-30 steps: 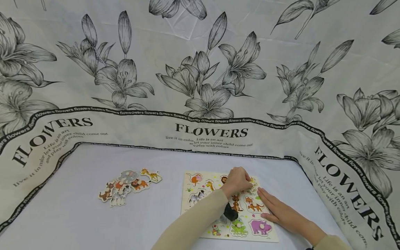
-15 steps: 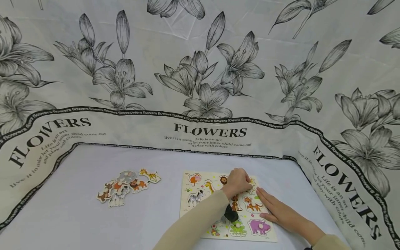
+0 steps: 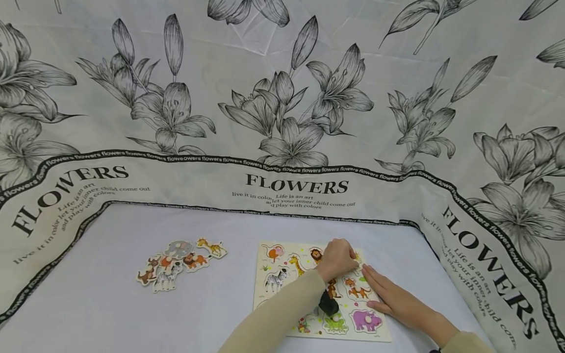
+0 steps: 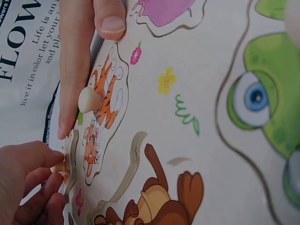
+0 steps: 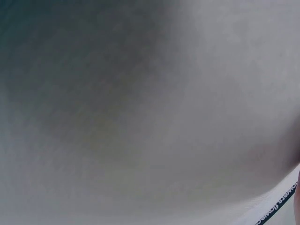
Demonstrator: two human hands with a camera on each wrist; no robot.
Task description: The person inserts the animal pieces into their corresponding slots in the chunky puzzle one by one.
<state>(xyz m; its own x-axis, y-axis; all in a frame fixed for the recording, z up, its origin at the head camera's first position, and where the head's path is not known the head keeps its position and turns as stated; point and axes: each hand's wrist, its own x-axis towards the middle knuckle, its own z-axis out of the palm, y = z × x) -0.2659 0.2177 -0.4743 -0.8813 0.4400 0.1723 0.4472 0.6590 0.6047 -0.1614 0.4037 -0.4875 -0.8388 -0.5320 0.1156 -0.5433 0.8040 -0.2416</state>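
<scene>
A white wooden knob puzzle board (image 3: 384, 333) with animal pieces lies on the table at right. My left hand (image 3: 339, 259) reaches over its far right corner. In the left wrist view its thumb and fingers (image 4: 41, 157) pinch a pale knob (image 4: 60, 166) on an animal piece, mostly hidden, with a little orange showing. My right hand (image 3: 399, 300) lies along the board's right edge, fingers extended. Close by are the tiger piece (image 4: 108, 93) with its round knob and, nearer the front, a purple hippo piece (image 3: 367, 321). The kangaroo picture (image 4: 159, 192) is partly under my left wrist.
Left of the board, several loose animal pieces lie in a cluster, among them a zebra (image 3: 166, 278), an elephant (image 3: 180, 248) and a giraffe (image 3: 213, 247). A flower-printed cloth (image 3: 282, 122) rises behind the table (image 3: 198, 314). The right wrist view is mostly a grey blur.
My left hand has turned and shifted slightly at the corner, and less of the yellowish piece shows beside its fingers. The right hand stays at the edge.
</scene>
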